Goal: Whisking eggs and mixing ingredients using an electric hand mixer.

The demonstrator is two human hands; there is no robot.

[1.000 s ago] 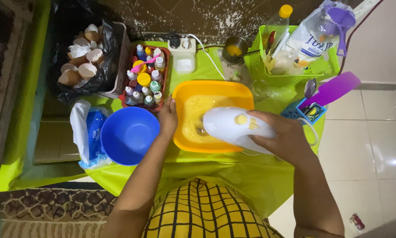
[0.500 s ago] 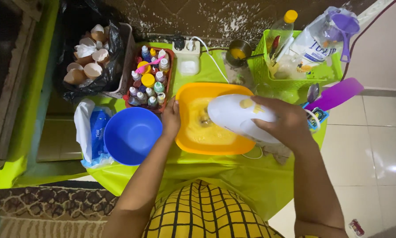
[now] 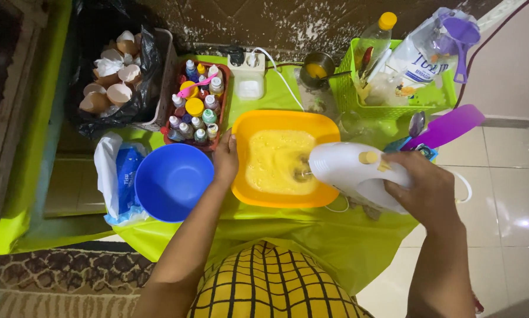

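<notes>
The orange bowl [image 3: 285, 159] sat in the middle of the table covered in lime-green cloth [image 3: 276, 229], filled with a foamy yellow batter [image 3: 276, 162]. The person's right hand [image 3: 423, 188] was wrapped firmly around the handle of a white electric hand mixer [image 3: 353, 171], whose beaters dipped into the batter at the bowl's right side. The left hand [image 3: 226, 159] rested against the bowl's left rim, fingers curled loosely on the edge, holding it steady. Just beside that hand stood an empty blue bowl [image 3: 173, 181], and left of it lay a soft pack of tissues [image 3: 120, 176]. Behind the blue bowl, a red tray of small colouring bottles [image 3: 195, 109] stood near a black bag of broken eggshells [image 3: 114, 82]. A white power strip [image 3: 250, 76] lay behind the orange bowl. To the right, a green basket [image 3: 394, 88] held a bottle and a white bag, with a purple spatula [image 3: 444, 128] lying near its front.
</notes>
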